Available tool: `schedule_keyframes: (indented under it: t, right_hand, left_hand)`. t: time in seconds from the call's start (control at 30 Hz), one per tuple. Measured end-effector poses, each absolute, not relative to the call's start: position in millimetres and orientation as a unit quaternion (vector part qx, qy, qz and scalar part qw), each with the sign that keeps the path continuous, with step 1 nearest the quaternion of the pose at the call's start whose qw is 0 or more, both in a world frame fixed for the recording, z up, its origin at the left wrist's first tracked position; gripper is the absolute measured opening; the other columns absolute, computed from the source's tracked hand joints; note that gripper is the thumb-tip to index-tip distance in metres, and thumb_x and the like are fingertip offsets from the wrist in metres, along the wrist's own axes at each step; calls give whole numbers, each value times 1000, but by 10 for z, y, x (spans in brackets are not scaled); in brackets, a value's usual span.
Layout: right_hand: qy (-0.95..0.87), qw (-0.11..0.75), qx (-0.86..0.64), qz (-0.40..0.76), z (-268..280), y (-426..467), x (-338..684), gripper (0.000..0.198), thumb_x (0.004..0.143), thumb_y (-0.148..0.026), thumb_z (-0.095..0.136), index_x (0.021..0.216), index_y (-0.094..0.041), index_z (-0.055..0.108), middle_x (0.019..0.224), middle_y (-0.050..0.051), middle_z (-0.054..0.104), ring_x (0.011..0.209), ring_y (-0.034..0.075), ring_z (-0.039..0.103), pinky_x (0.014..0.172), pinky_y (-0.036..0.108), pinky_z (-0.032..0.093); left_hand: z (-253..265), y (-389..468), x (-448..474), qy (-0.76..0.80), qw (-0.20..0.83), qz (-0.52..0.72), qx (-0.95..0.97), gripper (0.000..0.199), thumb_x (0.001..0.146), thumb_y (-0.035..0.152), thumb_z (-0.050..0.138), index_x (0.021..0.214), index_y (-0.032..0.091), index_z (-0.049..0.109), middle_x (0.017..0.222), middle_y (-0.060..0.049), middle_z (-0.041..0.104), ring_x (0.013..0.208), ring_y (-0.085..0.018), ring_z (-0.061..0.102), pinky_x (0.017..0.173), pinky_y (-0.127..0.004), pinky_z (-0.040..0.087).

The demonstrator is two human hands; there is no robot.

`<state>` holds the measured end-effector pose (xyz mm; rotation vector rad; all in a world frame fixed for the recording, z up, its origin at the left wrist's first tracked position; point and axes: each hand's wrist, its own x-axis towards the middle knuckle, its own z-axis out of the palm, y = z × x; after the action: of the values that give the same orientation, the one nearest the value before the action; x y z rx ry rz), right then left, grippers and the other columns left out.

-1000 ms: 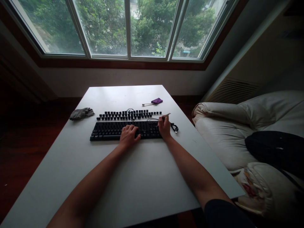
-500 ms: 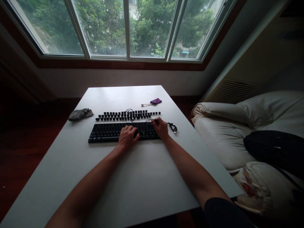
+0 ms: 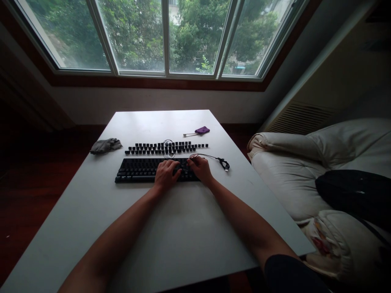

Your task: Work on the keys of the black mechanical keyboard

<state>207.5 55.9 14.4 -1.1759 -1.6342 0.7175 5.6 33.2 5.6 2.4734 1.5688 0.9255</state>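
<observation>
A black keyboard (image 3: 136, 169) lies on the white table. My left hand (image 3: 165, 173) rests on its middle with the thumb and fingers apart. Over the keyboard's right part, my right hand (image 3: 201, 168) is closed in a pinch near my left fingertips. Something thin seems to be between those fingers, too small and dark to name. Behind the keyboard stand rows of loose black keycaps (image 3: 144, 146). A coiled black USB cable (image 3: 225, 164) lies right of my right hand.
A grey cloth (image 3: 106, 146) sits at the table's left edge. Farther back are a purple pouch (image 3: 202, 130) and a cotton swab (image 3: 188, 134) beside it. A pale sofa (image 3: 275, 171) with a dark bag (image 3: 351, 195) stands to the right, below a window (image 3: 195, 40) at the back.
My right hand has moved left and slightly toward me, from the keyboard's far right to close beside my left hand. My left hand stays on the keyboard.
</observation>
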Motion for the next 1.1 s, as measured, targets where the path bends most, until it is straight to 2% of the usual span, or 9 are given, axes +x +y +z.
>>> schedule_keyframes:
  t: [0.23, 0.53, 0.73, 1.1]
  right_hand:
    - [-688, 471, -483, 268, 89, 524, 2035, 31, 88, -51, 62, 92, -22, 73, 73, 6, 71, 66, 23, 66, 62, 35, 53]
    - [-717, 492, -421, 258, 17, 563, 2039, 26, 91, -42, 63, 97, -18, 73, 78, 4, 72, 65, 16, 65, 64, 27, 52]
    - [-726, 481, -419, 257, 12, 577, 2056, 25, 92, -41, 62, 98, -19, 72, 76, 2, 70, 63, 15, 62, 62, 26, 48]
    - [-723, 469, -439, 254, -18, 604, 2052, 24, 91, -42, 63, 95, -20, 71, 72, 1, 69, 60, 15, 60, 59, 25, 47]
  left_hand:
    - [37, 351, 40, 500, 48, 306, 809, 23, 97, 36, 55, 113, 25, 66, 114, -6, 67, 109, -25, 57, 98, -41, 42]
    - [-42, 397, 35, 487, 76, 326, 807, 18, 91, 31, 65, 107, 24, 65, 106, -5, 71, 102, -25, 62, 92, -40, 44]
    - [-15, 402, 22, 473, 112, 344, 804, 22, 87, 26, 68, 109, 24, 65, 104, -3, 72, 98, -24, 63, 90, -39, 46]
    - [51, 415, 0, 451, 161, 336, 811, 45, 80, 20, 71, 124, 25, 60, 103, -3, 71, 96, -23, 61, 89, -38, 46]
